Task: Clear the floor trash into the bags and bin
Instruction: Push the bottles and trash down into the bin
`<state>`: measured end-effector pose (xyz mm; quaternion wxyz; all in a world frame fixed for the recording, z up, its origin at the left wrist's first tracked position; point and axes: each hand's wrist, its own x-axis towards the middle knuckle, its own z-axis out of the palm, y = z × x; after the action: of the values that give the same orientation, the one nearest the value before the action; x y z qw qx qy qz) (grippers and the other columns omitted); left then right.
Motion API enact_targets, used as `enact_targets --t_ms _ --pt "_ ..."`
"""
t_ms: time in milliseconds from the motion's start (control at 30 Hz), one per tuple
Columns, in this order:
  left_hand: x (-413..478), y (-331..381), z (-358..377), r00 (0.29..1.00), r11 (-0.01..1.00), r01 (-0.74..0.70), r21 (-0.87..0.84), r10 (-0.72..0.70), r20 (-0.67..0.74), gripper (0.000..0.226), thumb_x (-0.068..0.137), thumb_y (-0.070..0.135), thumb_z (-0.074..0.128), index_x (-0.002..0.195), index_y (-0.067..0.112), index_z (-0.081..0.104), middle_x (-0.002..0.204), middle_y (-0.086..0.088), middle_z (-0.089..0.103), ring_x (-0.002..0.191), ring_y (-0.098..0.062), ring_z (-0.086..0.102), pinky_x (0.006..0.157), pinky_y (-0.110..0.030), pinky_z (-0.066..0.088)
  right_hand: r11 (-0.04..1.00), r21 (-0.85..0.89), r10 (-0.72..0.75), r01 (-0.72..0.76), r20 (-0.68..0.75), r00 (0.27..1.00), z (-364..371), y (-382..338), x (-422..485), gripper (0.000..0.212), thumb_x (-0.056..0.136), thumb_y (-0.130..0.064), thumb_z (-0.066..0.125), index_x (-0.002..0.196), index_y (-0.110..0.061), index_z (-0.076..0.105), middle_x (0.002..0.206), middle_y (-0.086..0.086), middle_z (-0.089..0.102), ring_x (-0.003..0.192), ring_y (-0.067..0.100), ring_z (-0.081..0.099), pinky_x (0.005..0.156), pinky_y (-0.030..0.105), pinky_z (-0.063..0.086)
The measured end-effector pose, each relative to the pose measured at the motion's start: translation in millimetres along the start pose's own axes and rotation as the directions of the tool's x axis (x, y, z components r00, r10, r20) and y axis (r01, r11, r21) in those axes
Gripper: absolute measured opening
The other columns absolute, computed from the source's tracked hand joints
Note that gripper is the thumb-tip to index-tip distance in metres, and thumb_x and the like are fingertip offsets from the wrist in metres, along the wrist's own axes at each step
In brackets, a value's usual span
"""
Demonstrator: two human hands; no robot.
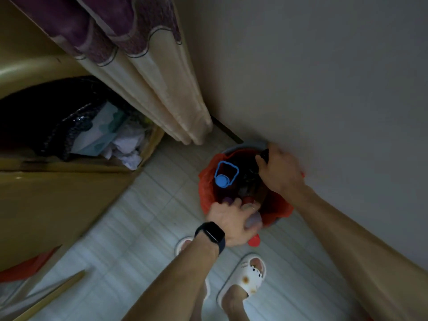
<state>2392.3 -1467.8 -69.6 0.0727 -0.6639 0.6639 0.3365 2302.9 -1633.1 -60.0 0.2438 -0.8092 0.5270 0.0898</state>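
A small bin lined with a red bag stands on the tiled floor against the wall. A large bottle with a blue cap and handle stands upright inside it. My right hand is over the bin's far rim, closed around a dark object. My left hand, with a black watch on the wrist, is at the near rim, gripping a pale clear plastic bottle. A red cap-like piece shows just below that hand.
At left a cardboard box holds a black bag stuffed with paper and tissue trash. A beige and purple curtain hangs beside it. My feet in white slippers stand before the bin. A wooden stick lies at lower left.
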Motion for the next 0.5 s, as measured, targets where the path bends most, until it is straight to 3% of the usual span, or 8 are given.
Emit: enact_targets --t_ms 67,133,233,333,400,500 --pt "2 4 6 0.996 0.997 -0.072 0.037 0.069 0.064 0.076 0.078 0.084 0.023 0.142 0.044 0.028 0.134 -0.01 0.047 0.101 -0.037 0.058 0.064 -0.037 0.033 0.998 -0.026 -0.051 0.05 -0.039 0.998 8 -2 5 0.037 0.1 -0.038 0.047 0.113 -0.004 0.048 0.096 0.026 0.067 0.086 0.042 0.065 0.065 0.038 0.044" --pt "3 8 11 0.981 0.984 -0.167 0.066 0.159 0.108 0.082 0.074 0.088 0.031 0.141 0.041 0.033 0.142 -0.01 0.039 0.108 -0.038 0.052 0.063 -0.037 0.033 0.992 -0.066 -0.106 0.103 -0.035 0.994 15 -3 9 0.036 0.1 -0.037 0.048 0.113 -0.003 0.048 0.092 0.026 0.068 0.081 0.041 0.066 0.063 0.038 0.045" --pt "2 11 19 0.963 0.971 -0.229 0.071 0.216 0.162 0.071 0.079 0.068 0.058 0.139 0.033 0.039 0.148 -0.01 0.029 0.114 -0.038 0.048 0.064 -0.038 0.039 0.992 -0.066 -0.109 0.112 0.053 0.993 28 2 14 0.041 0.101 -0.034 0.048 0.127 -0.003 0.046 0.093 0.025 0.069 0.084 0.041 0.066 0.066 0.041 0.048" --pt "5 1 21 0.976 0.989 -0.146 0.019 0.141 0.168 0.061 0.086 0.022 0.062 0.141 0.027 0.037 0.147 -0.012 0.025 0.104 -0.039 0.056 0.066 -0.04 0.043 0.997 -0.015 -0.076 0.078 0.072 0.994 37 10 24 0.044 0.101 -0.034 0.049 0.134 -0.005 0.044 0.1 0.026 0.068 0.09 0.043 0.065 0.075 0.045 0.05" --pt "10 -11 16 0.995 0.995 -0.026 -0.092 0.035 0.098 0.053 0.093 0.024 0.052 0.143 0.026 0.036 0.145 -0.012 0.033 0.098 -0.041 0.062 0.074 -0.044 0.053 0.994 0.019 -0.106 0.105 0.053 0.993 42 13 33 0.04 0.1 -0.033 0.05 0.127 -0.004 0.047 0.096 0.026 0.068 0.087 0.043 0.065 0.071 0.043 0.049" --pt "26 -25 5 0.99 0.956 0.137 -0.259 -0.126 0.059 0.041 0.094 0.033 0.051 0.133 0.023 0.05 0.127 -0.011 0.055 0.099 -0.04 0.063 0.08 -0.043 0.054 0.985 0.019 -0.169 0.169 -0.015 0.986 47 14 33 0.034 0.099 -0.033 0.053 0.117 -0.004 0.049 0.085 0.024 0.067 0.076 0.042 0.064 0.06 0.039 0.044"
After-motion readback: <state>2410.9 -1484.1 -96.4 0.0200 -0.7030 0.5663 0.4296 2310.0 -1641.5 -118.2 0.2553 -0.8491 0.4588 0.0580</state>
